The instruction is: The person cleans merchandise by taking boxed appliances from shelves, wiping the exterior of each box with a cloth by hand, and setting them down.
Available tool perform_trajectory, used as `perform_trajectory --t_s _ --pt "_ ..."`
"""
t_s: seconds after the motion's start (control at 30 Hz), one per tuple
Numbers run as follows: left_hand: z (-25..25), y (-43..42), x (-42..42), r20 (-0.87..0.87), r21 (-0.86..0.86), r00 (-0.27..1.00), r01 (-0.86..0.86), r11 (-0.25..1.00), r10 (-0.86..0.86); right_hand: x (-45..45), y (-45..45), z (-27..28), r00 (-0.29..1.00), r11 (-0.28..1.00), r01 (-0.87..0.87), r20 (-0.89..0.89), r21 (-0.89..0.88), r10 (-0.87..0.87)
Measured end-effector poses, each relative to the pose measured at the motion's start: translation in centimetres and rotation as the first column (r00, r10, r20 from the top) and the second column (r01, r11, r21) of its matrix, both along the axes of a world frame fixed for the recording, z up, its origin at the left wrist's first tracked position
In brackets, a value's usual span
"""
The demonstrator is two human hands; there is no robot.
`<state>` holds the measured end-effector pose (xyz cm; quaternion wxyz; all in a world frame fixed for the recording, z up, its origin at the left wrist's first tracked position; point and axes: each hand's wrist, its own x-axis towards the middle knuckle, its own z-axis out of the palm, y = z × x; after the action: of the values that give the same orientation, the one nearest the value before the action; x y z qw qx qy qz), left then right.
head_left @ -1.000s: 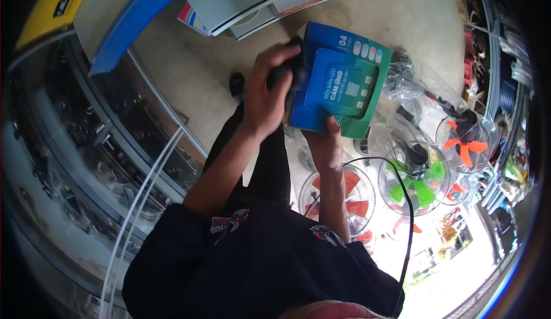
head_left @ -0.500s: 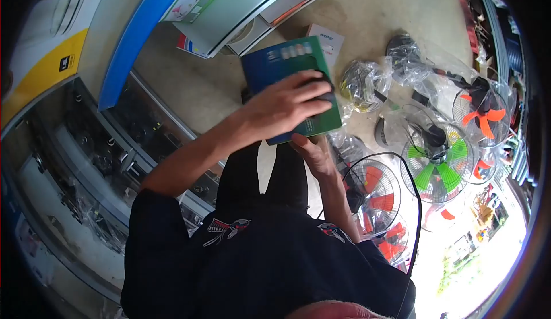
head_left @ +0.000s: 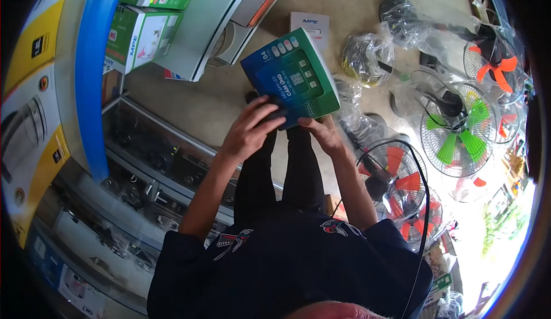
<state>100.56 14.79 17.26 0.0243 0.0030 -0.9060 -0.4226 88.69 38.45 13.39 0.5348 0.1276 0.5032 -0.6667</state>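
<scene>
The left forearm (head_left: 208, 195) and the right forearm (head_left: 354, 191) are both extended forward from the torso (head_left: 287, 261) and angled inward, so that the two hands are brought near each other, though apart, above the legs (head_left: 303, 172). The left hand (head_left: 247, 132) is turned with its back uppermost; its fingers (head_left: 270, 126) are stretched toward the right side, slightly curved in a grasp and blurred at the tips. The right hand (head_left: 328, 134) is held in a pinching grip, its thumb (head_left: 308, 124) laid uppermost and pointed toward the left hand, while its remaining fingers are mostly hidden.
</scene>
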Motion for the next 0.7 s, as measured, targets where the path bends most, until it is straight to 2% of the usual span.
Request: perform_trajectory --t_s 0.03,0.07,0.1,0.17,0.2,0.23,0.27,0.3,0.37,0.4,0.47,0.5,0.57,0.6,0.63,0.7 --pt "-0.9 -0.5 0.2 -0.009 0.009 0.995 -0.1 0.995 0.1 -0.5 -0.4 0.7 0.993 0.998 -0.044 -0.112 0.042 0.049" --pt "-2.1 -0.9 0.1 -0.015 0.064 0.951 -0.308 0.949 0.309 -0.7 -0.6 1.0 0.97 0.992 -0.082 -0.22 0.091 0.1" --pt "-3.5 -1.3 -0.2 -0.011 0.12 0.864 -0.499 0.858 0.504 -0.7 0.0 0.9 0.973 0.994 -0.069 -0.213 0.087 0.086" --pt "-7.9 -2.9 -1.8 -0.017 0.138 0.673 -0.731 0.668 0.74 -0.8 3.3 1.2 0.979 0.985 -0.101 -0.164 0.139 0.124" --pt "-10.6 -4.2 -2.7 -0.018 0.136 0.676 -0.728 0.671 0.737 -0.9 5.3 1.3 0.958 0.962 -0.223 -0.145 0.16 0.246" --pt "-13.3 -5.8 -3.5 0.379 0.553 0.669 -0.717 0.423 0.639 -0.9 7.4 1.6 0.921 0.921 -0.346 -0.122 0.18 0.369" --pt "-15.0 -6.9 -4.3 0.636 0.744 0.697 -0.667 -0.024 0.333 -1.1 9.1 2.2 0.872 0.881 -0.444 -0.146 0.162 0.466" --pt "-15.8 -6.9 -5.5 0.628 0.749 0.698 -0.662 -0.026 0.344 -1.1 10.2 2.9 0.811 0.83 -0.538 -0.177 0.149 0.558" --pt "-17.1 -5.9 -7.8 0.543 0.834 0.836 -0.548 -0.066 -0.073 -0.7 10.9 6.1 0.748 0.821 -0.55 -0.348 0.153 0.565" --pt "-17.2 -5.7 -8.0 0.537 0.838 0.841 -0.541 -0.07 -0.073 -0.8 10.6 7.7 0.736 0.824 -0.54 -0.379 0.172 0.561" --pt "-17.1 -4.6 -7.7 0.493 0.826 0.847 -0.528 -0.198 -0.201 -0.3 11.8 8.9 0.698 0.819 -0.533 -0.437 0.212 0.567" --pt "-17.5 -4.3 -7.4 0.486 0.828 0.851 -0.522 -0.207 -0.199 -0.4 12.8 9.5 0.692 0.814 -0.538 -0.437 0.22 0.575" --pt "-18.6 -3.6 -6.3 0.443 0.874 0.878 -0.468 -0.133 -0.181 -0.8 14.2 10.2 0.684 0.81 -0.568 -0.463 0.147 0.564" --pt "-19.7 -2.8 -5.7 0.437 0.876 0.882 -0.461 -0.139 -0.175 -1.7 13.4 11.6 0.572 0.756 -0.624 -0.542 0.2 0.616" --pt "-20.8 -1.9 -5.2 0.451 0.857 0.874 -0.48 -0.187 -0.179 -1.3 13.7 11.9 0.541 0.733 -0.635 -0.537 0.245 0.648" --pt "-22.1 -0.9 -4.5 0.465 0.834 0.867 -0.497 -0.24 -0.181 -1.6 13.4 11.9 0.296 0.645 -0.713 -0.715 0.275 0.633"
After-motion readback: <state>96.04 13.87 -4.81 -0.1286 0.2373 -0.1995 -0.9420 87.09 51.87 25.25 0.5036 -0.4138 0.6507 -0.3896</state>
